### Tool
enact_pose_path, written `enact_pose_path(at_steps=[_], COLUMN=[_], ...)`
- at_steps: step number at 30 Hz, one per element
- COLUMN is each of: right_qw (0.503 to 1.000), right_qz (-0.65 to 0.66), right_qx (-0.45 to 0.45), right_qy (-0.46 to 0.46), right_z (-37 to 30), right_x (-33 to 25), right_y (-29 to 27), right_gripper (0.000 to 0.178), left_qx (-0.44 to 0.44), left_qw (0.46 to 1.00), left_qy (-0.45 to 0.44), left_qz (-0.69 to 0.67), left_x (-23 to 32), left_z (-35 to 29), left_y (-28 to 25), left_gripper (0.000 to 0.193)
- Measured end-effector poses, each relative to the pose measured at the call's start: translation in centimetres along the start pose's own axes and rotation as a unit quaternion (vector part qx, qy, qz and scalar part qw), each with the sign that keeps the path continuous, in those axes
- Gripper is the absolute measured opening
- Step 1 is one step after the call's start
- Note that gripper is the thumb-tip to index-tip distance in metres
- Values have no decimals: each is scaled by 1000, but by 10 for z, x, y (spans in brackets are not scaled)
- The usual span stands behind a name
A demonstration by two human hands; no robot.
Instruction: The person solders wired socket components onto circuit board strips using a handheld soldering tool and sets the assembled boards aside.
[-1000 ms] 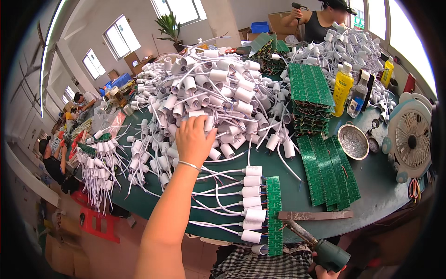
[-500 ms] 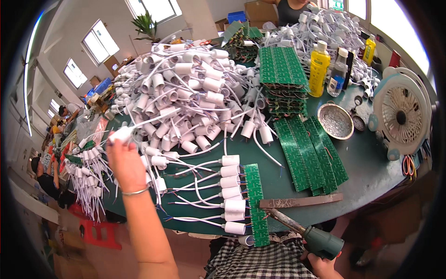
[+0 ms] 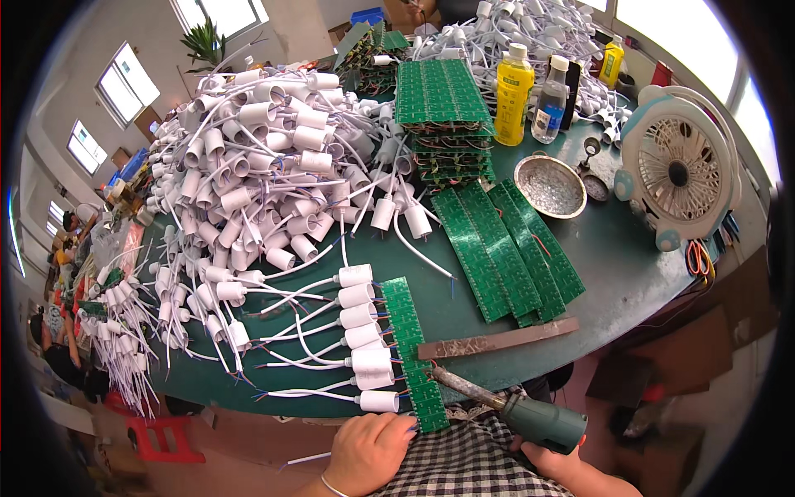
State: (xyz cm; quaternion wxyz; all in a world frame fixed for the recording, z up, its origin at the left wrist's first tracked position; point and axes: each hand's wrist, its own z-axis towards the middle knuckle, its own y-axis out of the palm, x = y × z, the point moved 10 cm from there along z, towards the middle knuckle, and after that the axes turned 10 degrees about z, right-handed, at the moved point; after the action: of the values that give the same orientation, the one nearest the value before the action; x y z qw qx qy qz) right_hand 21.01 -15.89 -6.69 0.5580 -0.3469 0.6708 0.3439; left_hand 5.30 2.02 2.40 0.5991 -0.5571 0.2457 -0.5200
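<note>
My left hand (image 3: pixel 368 451) is closed at the near end of a narrow green circuit board (image 3: pixel 406 348). A white cord (image 3: pixel 306 458) sticks out from behind it; the lamp holder it seems to belong to is hidden by my fingers. My right hand (image 3: pixel 563 462) grips a soldering iron (image 3: pixel 546 424) with a thick green handle, its tip resting at the board's right edge. Several white lamp holders (image 3: pixel 370 360) lie in a row along the board's left side, their cords pointing left and coloured wires touching the board.
A brown bar (image 3: pixel 497 338) lies right of the board, below loose green circuit boards (image 3: pixel 489 248). Behind are a board stack (image 3: pixel 443 95), a large lamp holder heap (image 3: pixel 265 157), a metal bowl (image 3: pixel 551 184), bottles (image 3: pixel 513 95) and a fan (image 3: pixel 679 170).
My left hand has come from the lamp holder heap, where it had a white lamp holder at its fingers, down to the board's near end. The whole view has shifted; the soldering iron stays at the board.
</note>
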Motion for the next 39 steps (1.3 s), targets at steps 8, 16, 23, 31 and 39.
enact_pose_path(at_steps=[8, 16, 23, 31, 39], right_qw=[996, 999, 996, 998, 986], right_qz=[56, 29, -77, -28, -146], right_qx=[56, 19, -15, 44, -2], right_qy=[31, 22, -39, -33, -74], right_z=[-4, -13, -11, -15, -13], right_x=[-2, -9, -32, -45, -38], right_y=[-4, -5, 1, 1, 3], right_gripper=[44, 42, 30, 38, 29], left_qx=[53, 106, 129, 97, 125], left_qw=[998, 988, 982, 987, 983], left_qy=[-28, -3, -28, -37, -59], left_qz=[28, 113, 138, 122, 118], left_x=[-7, 2, -7, -7, -8], left_z=[4, -1, -1, 2, 7], left_y=[-5, 0, 2, 6, 5], left_gripper=[20, 19, 18, 23, 21])
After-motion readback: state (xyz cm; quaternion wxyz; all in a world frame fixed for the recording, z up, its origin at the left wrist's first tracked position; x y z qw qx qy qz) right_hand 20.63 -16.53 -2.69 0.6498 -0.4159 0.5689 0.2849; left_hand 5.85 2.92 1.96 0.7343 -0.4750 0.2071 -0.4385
